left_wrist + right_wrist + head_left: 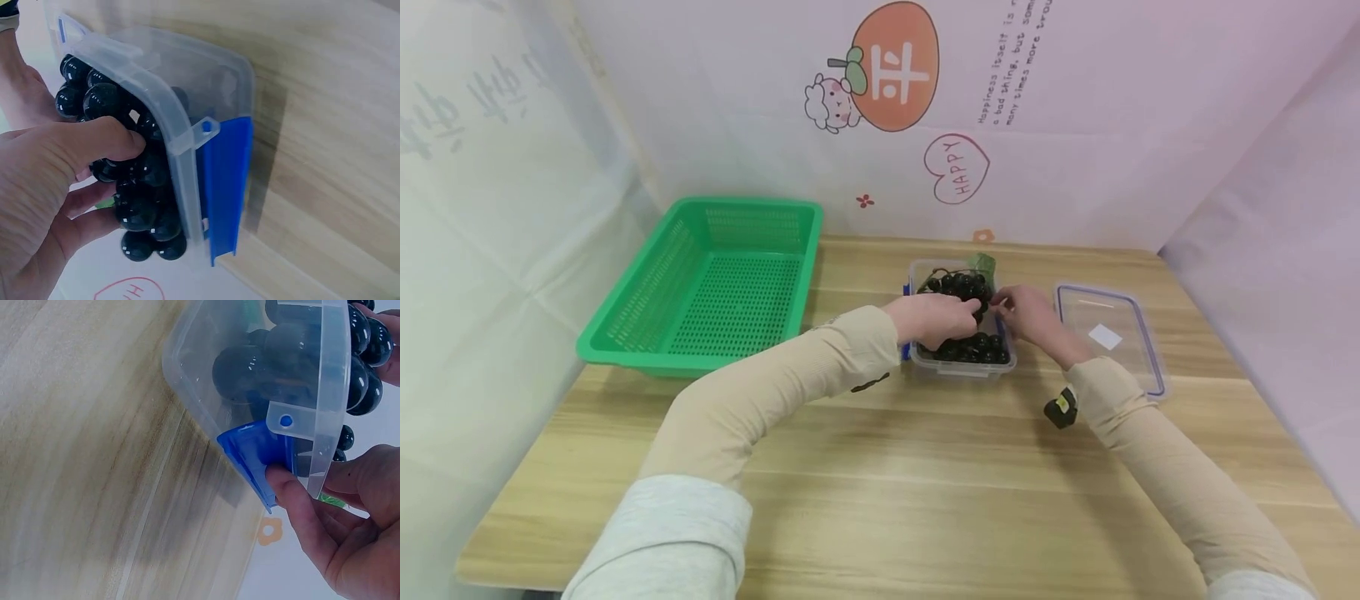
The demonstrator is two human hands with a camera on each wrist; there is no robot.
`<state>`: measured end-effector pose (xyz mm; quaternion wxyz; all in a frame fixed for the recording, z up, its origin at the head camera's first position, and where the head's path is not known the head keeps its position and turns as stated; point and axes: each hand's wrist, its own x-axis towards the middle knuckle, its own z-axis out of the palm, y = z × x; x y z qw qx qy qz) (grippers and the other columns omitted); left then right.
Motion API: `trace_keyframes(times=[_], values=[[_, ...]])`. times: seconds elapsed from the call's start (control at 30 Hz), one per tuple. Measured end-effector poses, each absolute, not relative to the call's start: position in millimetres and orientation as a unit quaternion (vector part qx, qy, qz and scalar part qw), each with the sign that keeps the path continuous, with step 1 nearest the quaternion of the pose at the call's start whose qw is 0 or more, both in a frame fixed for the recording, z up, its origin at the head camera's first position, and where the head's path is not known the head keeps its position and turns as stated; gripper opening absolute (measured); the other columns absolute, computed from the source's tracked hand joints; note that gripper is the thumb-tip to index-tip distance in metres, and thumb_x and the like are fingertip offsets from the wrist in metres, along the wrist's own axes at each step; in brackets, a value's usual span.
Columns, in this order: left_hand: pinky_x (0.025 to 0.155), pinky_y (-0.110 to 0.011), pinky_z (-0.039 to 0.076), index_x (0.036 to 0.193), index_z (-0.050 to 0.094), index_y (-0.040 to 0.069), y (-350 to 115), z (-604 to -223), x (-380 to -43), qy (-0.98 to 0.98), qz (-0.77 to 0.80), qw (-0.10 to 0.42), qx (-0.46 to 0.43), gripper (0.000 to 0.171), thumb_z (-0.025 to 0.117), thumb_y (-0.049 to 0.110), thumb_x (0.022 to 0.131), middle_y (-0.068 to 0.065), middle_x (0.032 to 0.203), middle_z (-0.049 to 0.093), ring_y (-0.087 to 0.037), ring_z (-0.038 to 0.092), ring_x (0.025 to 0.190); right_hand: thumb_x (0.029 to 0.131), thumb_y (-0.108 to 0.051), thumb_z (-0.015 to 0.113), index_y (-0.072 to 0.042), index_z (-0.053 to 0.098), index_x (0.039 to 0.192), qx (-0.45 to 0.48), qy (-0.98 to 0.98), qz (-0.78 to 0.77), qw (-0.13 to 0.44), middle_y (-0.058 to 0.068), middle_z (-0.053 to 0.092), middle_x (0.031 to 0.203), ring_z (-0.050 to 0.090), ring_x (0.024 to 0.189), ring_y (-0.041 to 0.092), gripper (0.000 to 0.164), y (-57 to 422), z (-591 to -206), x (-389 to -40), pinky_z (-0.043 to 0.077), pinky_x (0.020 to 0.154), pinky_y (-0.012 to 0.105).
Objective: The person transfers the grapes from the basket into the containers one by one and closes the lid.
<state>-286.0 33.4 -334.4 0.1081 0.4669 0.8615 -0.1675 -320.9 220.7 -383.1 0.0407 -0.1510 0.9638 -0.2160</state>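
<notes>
A clear plastic container (973, 367) with blue side latches stands on the wooden table, holding dark, glossy grapes (964, 286). My left hand (934, 321) reaches over its left side and grips a bunch, thumb on top and fingers curled around the grapes (136, 211). At the opposite side, my right hand (1032, 315) pinches the container's edge. One finger presses the blue latch (253, 447) from outside, while the thumb lies at the rim. A green leaf (984, 265) pokes out at the container's back right corner. More grapes lie along the container's front end.
A green perforated basket (700, 361) stands to the left. The container's clear lid (1093, 367), edged in blue and bearing a white label (1105, 337), lies at right. A small black object with a yellow mark (1061, 408) is beside my right wrist. A printed cloth (1075, 183) hangs behind the table.
</notes>
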Motion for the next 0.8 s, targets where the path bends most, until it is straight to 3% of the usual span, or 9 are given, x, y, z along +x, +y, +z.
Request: trace_keyframes(times=[0.2, 0.3, 0.6, 0.8], values=[[0.077, -0.028, 0.050, 0.113, 0.062, 0.016, 24.0, -336.2, -281.6, 0.867, -0.141, 0.096, 0.468, 0.029, 0.057, -0.001, 0.090, -0.007, 0.122, 0.045, -0.019, 0.055, 0.097, 0.094, -0.009, 0.054, 0.007, 0.062, 0.110, -0.156, 0.964, -0.210, 0.038, 0.030, 0.066, 0.100, 0.060, 0.051, 0.017, 0.024, 219.8, -380.7, -320.2, 0.045, 0.048, 0.024], [0.077, -0.028, 0.051, 0.117, 0.061, 0.016, 21.0, -337.6, -280.0, 0.865, -0.137, 0.091, 0.474, 0.033, 0.056, -0.002, 0.090, -0.008, 0.125, 0.044, -0.022, 0.056, 0.106, 0.094, -0.009, 0.053, 0.007, 0.061, 0.111, -0.151, 0.966, -0.207, 0.043, 0.030, 0.065, 0.102, 0.061, 0.055, 0.019, 0.025, 219.7, -380.8, -319.4, 0.046, 0.048, 0.024], [0.076, -0.026, 0.046, 0.109, 0.057, 0.018, 12.0, -339.6, -282.5, 0.872, -0.079, 0.094, 0.475, 0.034, 0.060, -0.002, 0.082, -0.005, 0.120, 0.042, -0.015, 0.047, 0.094, 0.095, -0.010, 0.053, 0.007, 0.060, 0.113, -0.144, 0.966, -0.208, 0.054, 0.031, 0.063, 0.107, 0.064, 0.063, 0.023, 0.026, 220.5, -381.0, -317.6, 0.049, 0.049, 0.024], [0.079, -0.026, 0.044, 0.107, 0.056, 0.010, 0.4, -331.0, -293.4, 0.877, 0.042, 0.075, 0.473, 0.033, 0.056, -0.001, 0.076, -0.009, 0.120, 0.043, -0.018, 0.046, 0.096, 0.094, -0.011, 0.054, 0.006, 0.062, 0.110, -0.153, 0.968, -0.197, 0.036, 0.030, 0.064, 0.104, 0.063, 0.064, 0.023, 0.025, 221.1, -381.0, -318.1, 0.048, 0.050, 0.026]])
